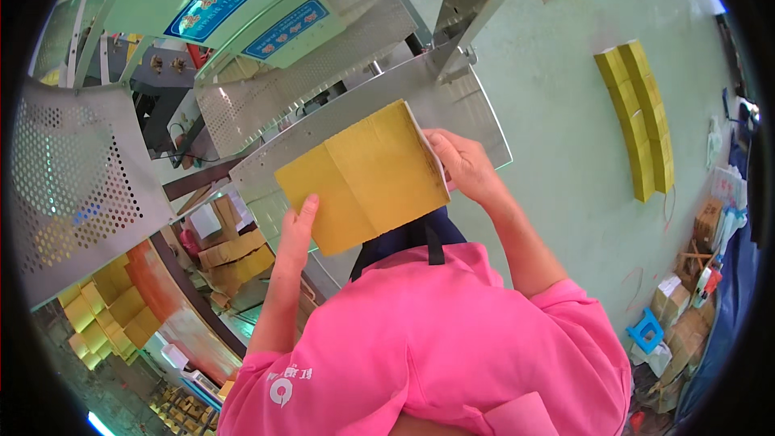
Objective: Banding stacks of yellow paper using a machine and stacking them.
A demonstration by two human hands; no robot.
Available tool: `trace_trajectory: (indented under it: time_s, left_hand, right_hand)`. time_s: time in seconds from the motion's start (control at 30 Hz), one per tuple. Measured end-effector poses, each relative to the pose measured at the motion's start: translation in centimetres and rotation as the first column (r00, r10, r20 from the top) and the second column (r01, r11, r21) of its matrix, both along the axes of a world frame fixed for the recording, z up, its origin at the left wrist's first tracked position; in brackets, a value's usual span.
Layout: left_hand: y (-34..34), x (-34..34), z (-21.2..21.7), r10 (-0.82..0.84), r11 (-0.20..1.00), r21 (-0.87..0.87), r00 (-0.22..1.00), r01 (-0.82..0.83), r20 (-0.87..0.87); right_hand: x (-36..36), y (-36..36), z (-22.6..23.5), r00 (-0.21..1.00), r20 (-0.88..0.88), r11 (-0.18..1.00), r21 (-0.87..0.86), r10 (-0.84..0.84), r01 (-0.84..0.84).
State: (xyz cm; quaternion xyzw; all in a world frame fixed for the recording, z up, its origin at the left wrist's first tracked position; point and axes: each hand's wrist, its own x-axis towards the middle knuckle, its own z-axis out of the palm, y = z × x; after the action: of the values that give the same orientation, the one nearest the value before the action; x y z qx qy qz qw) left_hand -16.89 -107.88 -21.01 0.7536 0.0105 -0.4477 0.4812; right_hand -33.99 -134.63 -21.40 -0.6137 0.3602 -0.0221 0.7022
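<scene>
- A workshop with a pale green floor (565, 137) fills the right of the frame; a perforated metal machine (323, 89) takes the upper left
- A long row of yellow flat cartons (642, 117) lies on the floor at upper right; more yellow stacks (105, 311) sit at lower left
- A flattened yellow carton (363, 176) is at frame centre, over the machine's metal surface (460, 105)
- Left hand (297, 226): grip clamped on the carton's lower left edge; right hand (460, 165): grip closed on its right edge
</scene>
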Motion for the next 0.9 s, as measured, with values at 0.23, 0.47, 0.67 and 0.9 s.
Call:
trace_trajectory:
  time_s: [0.23,0.47,0.67,0.9]
  left_hand:
    - [0.3,-0.1,-0.6,0.044,0.999,0.005,0.999,-0.044,0.012]
    - [0.9,0.2,-1.1,0.029,0.999,-0.026,1.000,-0.029,-0.013]
    - [1.1,0.4,-1.3,0.020,1.000,-0.018,1.000,-0.020,-0.007]
    - [1.1,0.5,-1.3,0.025,1.000,0.016,0.999,-0.025,-0.028]
  right_hand:
    - [-0.4,1.5,-1.9,0.996,-0.010,0.976,-0.200,-0.089,0.085]
    - [-0.4,2.0,-3.6,0.974,0.203,0.857,-0.477,-0.106,0.193]
    - [-0.4,2.0,-2.7,0.989,0.067,0.968,-0.206,-0.131,0.142]
    - [-0.5,2.0,-3.3,0.987,0.065,0.973,-0.174,-0.144,0.153]
